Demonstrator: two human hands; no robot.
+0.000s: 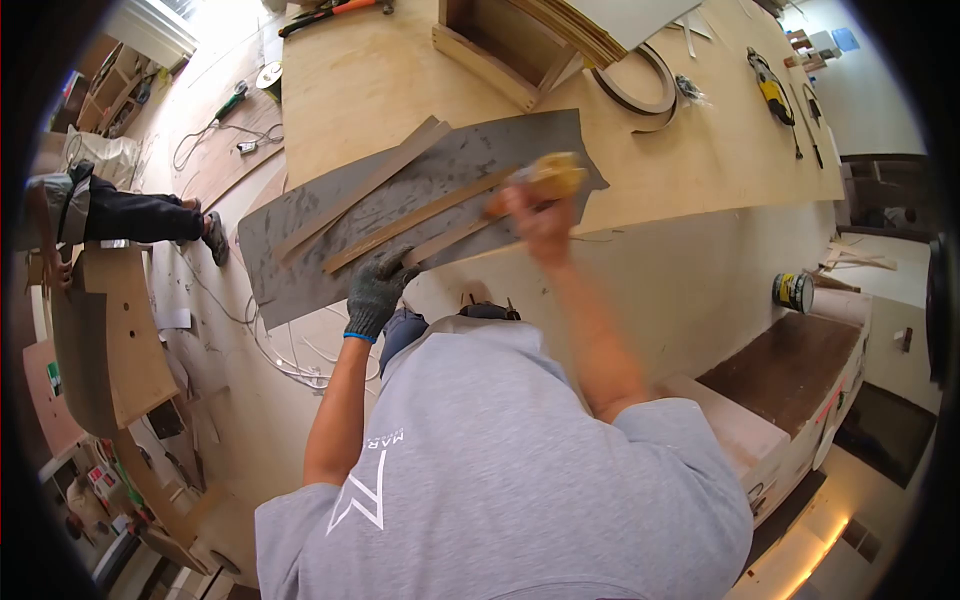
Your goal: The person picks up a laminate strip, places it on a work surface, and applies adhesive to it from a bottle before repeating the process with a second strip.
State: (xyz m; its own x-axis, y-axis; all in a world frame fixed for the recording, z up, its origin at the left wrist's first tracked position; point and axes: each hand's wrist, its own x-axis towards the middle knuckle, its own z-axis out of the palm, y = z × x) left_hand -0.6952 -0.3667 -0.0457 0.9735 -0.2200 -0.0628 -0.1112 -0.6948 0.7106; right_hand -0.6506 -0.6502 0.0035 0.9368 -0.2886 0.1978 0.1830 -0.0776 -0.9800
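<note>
My left hand (374,292), in a dark grey knit glove with a blue cuff, is closed on the near end of a narrow wood strip (450,240). The strip lies on a dark grey, stained sheet (290,215) at the table's near edge. Two more narrow strips lie beyond it, a middle strip (400,222) and a far strip (360,188). My bare right hand (542,222) is over the sheet's right part, near the far end of the held strip. Its fingers are wrapped round a yellow and orange object (558,172), too smeared by motion to name.
On the plywood table (680,170) are an open wooden box (490,60), a coil of edging (655,95) and a yellow-black power tool (768,85). A hammer (335,14) lies at the far left. Another person's leg (140,212) shows left; cables (290,370) cross the floor.
</note>
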